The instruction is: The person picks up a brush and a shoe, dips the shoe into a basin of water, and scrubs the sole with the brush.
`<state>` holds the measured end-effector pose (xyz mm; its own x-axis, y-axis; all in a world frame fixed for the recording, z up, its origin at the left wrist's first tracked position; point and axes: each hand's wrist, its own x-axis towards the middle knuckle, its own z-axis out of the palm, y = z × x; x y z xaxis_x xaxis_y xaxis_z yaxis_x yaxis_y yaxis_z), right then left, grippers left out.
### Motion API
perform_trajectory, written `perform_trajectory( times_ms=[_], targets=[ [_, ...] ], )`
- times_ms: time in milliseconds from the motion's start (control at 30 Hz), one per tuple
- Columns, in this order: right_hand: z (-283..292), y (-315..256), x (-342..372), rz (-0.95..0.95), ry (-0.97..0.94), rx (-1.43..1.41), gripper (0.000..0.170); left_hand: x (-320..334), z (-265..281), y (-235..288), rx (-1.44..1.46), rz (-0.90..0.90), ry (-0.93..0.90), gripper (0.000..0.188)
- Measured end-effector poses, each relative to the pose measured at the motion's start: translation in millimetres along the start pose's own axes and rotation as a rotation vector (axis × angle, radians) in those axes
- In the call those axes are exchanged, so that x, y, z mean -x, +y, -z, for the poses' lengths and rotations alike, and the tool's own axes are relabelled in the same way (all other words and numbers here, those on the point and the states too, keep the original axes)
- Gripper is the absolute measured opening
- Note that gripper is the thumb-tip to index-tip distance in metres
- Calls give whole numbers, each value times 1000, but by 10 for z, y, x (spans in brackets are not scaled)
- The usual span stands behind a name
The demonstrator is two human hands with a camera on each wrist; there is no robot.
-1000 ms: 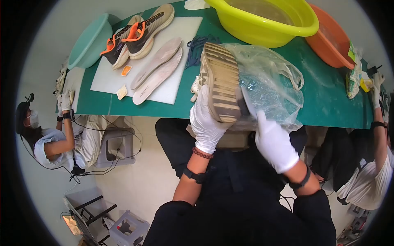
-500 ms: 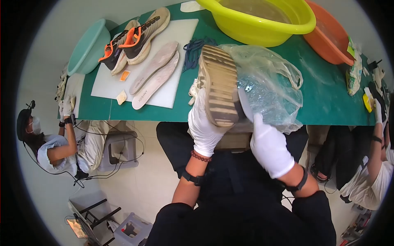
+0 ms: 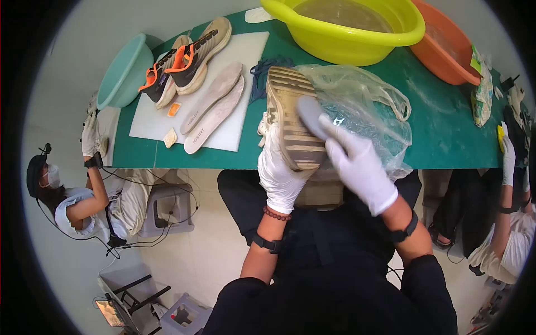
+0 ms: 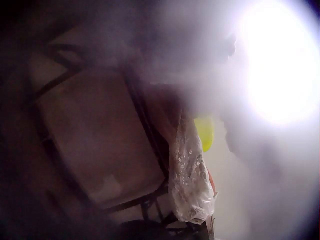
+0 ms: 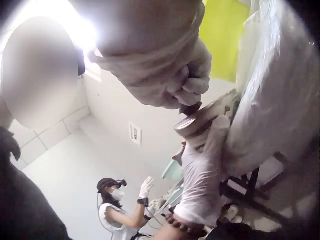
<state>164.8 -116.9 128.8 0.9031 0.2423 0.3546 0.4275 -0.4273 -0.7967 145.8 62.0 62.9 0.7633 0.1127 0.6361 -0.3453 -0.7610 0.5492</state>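
In the head view my gloved left hand [image 3: 281,170] grips a shoe [image 3: 291,125] from beneath its heel end. The shoe stands tilted up, its beige and brown striped sole facing me. My gloved right hand [image 3: 362,167] holds a grey oval brush [image 3: 311,116] across the sole's right side; its bristle side is hidden. The right wrist view has the right hand's fingers [image 5: 192,85] curled over a dark part of the brush, right at the sole's edge. Haze covers much of the left wrist view, and neither the shoe nor my left hand shows there.
Behind the shoe a clear plastic bag [image 3: 363,123] spreads over the green table [image 3: 430,123]. Yellow [image 3: 346,42], orange [image 3: 446,53] and teal [image 3: 124,72] basins stand farther back. Sneakers [image 3: 195,61] and insoles [image 3: 215,106] lie on a white mat [image 3: 248,61]. People sit at both sides.
The brush has moved from the sole's lower right edge up and left, over the sole, with my right hand following. My left hand still grips the shoe.
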Motion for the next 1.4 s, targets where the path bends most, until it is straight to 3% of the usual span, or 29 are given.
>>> perform_trajectory(
  times_ms=[33, 100, 167, 233, 267, 367, 433, 600, 733, 833, 933, 1033, 1133, 1400],
  targets=[
    [-25, -87, 77, 61, -4, -60, 43, 11, -4, -9, -16, -11, 7, 117],
    [76, -312, 135, -20, -169, -16, 46, 10, 4, 3, -30, -19, 10, 117],
    [87, -225, 6, -62, -148, 0, 43, -13, 15, 44, -23, -13, 3, 117],
    [65, 9, -264, -310, -71, 69, 41, 16, 12, 20, -19, -15, -7, 117],
    [-1, 271, -350, -301, 12, 50, 40, 7, 23, 43, -33, -21, -8, 117],
    [119, 25, -329, -357, -84, -117, 40, -24, -19, 1, -25, -51, 31, 116],
    [111, -107, -167, -168, -152, -136, 46, -3, -12, -3, -19, -50, 41, 115],
    [183, -115, -123, -413, -299, -367, 49, -16, -4, 26, 1, -19, 16, 113],
    [165, -77, -126, -631, -240, -608, 41, 18, -11, -17, 3, -18, 4, 114],
    [179, -26, -63, -598, -220, -732, 40, 28, -22, -31, -15, -28, 19, 116],
    [215, -13, -43, -481, -163, -678, 41, 38, -9, -26, -16, -9, -1, 118],
    [425, -209, -59, -701, -260, -749, 42, 38, -5, -5, 3, 1, -5, 118],
    [388, -99, -22, -700, -322, -775, 45, 44, 5, -15, -11, -10, -8, 120],
    [358, 32, 14, -715, -151, -1042, 23, 38, 3, -9, -1, -4, -6, 121]
  ],
)
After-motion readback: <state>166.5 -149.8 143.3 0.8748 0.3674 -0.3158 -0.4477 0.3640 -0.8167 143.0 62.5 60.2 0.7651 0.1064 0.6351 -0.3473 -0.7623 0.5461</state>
